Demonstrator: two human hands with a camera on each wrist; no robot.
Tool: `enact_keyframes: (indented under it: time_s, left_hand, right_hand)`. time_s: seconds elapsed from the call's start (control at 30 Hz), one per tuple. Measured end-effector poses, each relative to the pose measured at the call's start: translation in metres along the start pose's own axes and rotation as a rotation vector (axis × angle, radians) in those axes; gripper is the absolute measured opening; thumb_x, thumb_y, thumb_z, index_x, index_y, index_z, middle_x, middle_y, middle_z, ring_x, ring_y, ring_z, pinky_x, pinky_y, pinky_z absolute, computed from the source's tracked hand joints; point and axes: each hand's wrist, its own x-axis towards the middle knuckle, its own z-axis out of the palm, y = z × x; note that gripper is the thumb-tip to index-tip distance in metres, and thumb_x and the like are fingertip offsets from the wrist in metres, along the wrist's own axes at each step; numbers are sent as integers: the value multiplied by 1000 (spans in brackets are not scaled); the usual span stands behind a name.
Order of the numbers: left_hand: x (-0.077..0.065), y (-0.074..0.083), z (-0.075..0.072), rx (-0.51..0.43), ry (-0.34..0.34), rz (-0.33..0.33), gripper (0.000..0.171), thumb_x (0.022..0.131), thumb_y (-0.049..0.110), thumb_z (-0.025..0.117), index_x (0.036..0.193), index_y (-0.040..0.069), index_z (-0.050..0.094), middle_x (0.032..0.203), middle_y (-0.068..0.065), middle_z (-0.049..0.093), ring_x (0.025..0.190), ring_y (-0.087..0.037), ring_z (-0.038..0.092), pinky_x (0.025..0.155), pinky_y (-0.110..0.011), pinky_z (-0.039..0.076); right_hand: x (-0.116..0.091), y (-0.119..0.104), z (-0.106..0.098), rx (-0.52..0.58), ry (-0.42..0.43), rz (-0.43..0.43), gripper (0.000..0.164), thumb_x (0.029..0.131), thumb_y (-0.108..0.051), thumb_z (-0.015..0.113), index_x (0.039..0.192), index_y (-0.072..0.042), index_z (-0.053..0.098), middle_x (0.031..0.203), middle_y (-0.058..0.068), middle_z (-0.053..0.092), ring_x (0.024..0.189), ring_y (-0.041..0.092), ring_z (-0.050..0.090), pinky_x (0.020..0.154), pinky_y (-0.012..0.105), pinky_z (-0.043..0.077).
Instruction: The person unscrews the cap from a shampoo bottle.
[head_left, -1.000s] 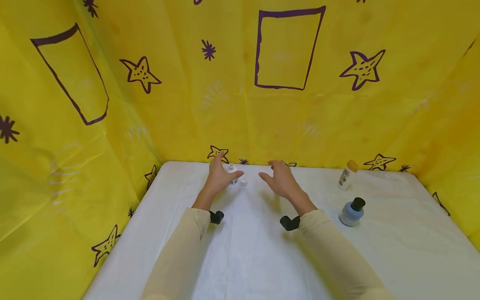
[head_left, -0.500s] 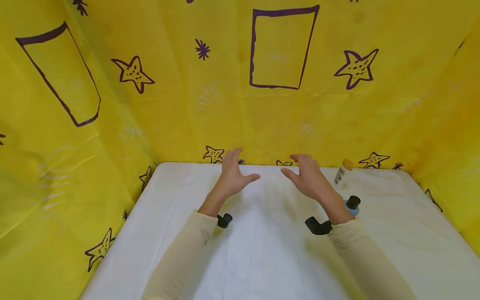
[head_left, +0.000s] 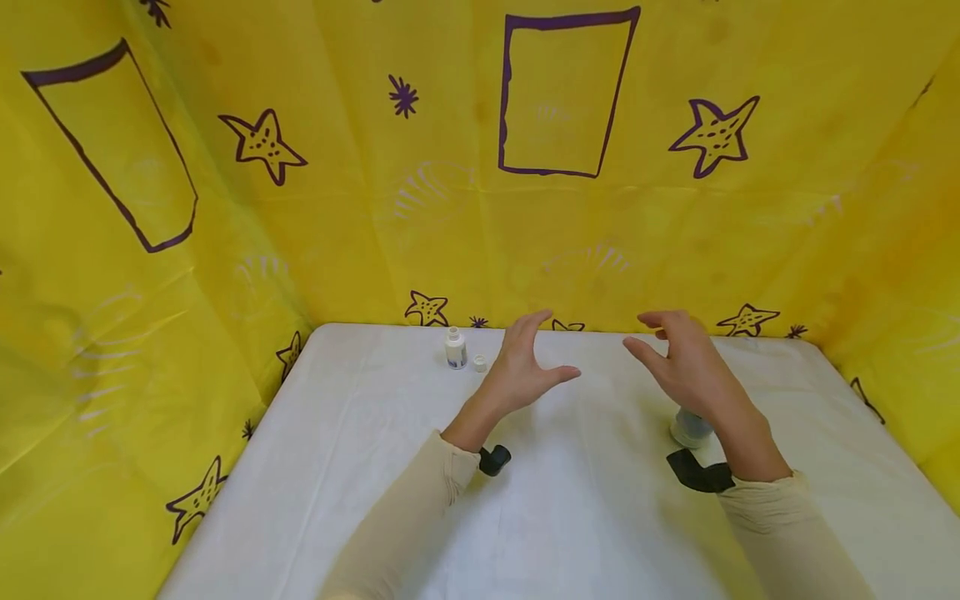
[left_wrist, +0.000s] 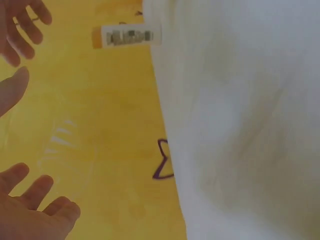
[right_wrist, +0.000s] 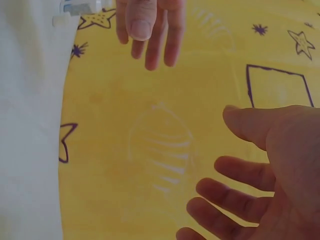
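Above the middle of the table my left hand has its thumb spread from its fingers, with nothing between them. Farther right, my right hand holds nothing, its thumb apart from loosely bent fingers. A blue bottle stands below the right hand, its top hidden by the hand and wrist. To the left of my left hand, a small white bottle stands uncapped, with its white cap beside it. A white bottle with an orange cap shows in the left wrist view; the right hand hides it in the head view.
A white cloth covers the table. Yellow fabric printed with starfish hangs behind the table and along its sides. Each wrist wears a black strap mount, the left one and the right one.
Both hands have moved right, from near the small white bottle to the middle and right of the table. The small bottle and its cap now show uncovered; the right hand now overlaps the other bottles.
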Motion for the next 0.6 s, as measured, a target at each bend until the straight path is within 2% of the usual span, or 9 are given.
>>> enact_keyframes:
  time_s: [0.17,0.4,0.6]
  left_hand:
    - [0,12,21,-40,-52,13,92,81,46,85,156,25,35,162,2,36,151,-21,32,121,-48,37]
    - [2,21,46,-50,-116,45,92,81,44,85,156,24,36,159,3,39,148,-19,38,120,-43,39]
    - [3,31,70,-80,-175,67,90,82,50,83,156,25,38,156,3,43,140,-18,47,116,-37,43]
  right_hand:
    - [-13,14,-10,-27,30,-3,60,103,-37,60,144,5,47,138,30,49,110,42,53,87,57,49]
    - [-30,39,-15,15,52,51,62,104,-37,58,146,7,44,142,32,45,122,48,49,96,67,45]
    - [-43,58,-12,1,71,85,62,104,-37,58,143,9,46,140,34,45,118,51,51,94,68,47]
